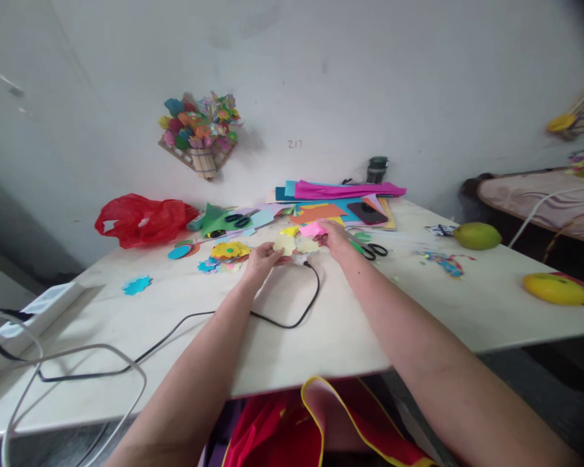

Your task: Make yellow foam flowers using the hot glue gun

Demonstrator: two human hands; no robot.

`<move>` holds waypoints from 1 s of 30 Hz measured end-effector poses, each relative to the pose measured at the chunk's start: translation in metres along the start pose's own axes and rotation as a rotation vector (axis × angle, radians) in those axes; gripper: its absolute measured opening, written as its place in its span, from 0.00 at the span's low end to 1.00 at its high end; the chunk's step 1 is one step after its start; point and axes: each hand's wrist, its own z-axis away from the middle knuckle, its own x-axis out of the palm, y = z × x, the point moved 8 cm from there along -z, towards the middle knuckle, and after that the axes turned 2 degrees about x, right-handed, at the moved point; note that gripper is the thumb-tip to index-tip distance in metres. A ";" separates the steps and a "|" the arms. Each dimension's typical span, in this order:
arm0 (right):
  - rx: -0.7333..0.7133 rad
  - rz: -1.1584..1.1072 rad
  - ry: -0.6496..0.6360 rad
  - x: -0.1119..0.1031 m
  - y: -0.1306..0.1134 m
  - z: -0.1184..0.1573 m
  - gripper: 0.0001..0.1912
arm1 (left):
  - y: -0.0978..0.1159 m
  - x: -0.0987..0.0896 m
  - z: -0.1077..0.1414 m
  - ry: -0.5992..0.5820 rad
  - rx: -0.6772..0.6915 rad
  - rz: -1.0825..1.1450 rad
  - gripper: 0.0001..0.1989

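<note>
My left hand (263,261) pinches a pale yellow paper cutout (285,244) with a rounded, petal-like edge. My right hand (335,240) is closed at the edge of a second pale yellow paper piece (307,247), just right of the first. Pink paper (313,228) lies against the fingers of that hand; whether they grip it too is unclear. Bright yellow paper (291,231) sits behind both pieces. Left of my left hand are stacked yellow paper flowers (230,250). Green-and-black scissors (370,249) rest beside my right wrist.
A black cable (316,295) loops across the table below my hands toward a white power strip (34,318). Behind are a red plastic bag (143,220), coloured sheets (340,190), a phone (367,213) and more scissors (238,219). Mangoes (477,235) lie at right.
</note>
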 end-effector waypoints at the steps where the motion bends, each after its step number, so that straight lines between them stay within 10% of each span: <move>1: -0.019 0.043 0.035 -0.005 -0.001 -0.002 0.09 | -0.001 0.000 0.000 0.005 -0.005 -0.012 0.19; 10: -0.298 0.970 0.126 -0.006 -0.012 -0.006 0.20 | 0.001 0.003 0.004 -0.015 -0.033 -0.063 0.18; 19: -0.365 1.473 -0.379 0.039 0.027 0.002 0.25 | 0.004 0.003 0.006 0.017 -0.030 -0.067 0.18; 30: -0.170 1.599 0.108 -0.016 -0.014 -0.020 0.19 | 0.009 0.001 0.005 0.019 0.015 0.006 0.19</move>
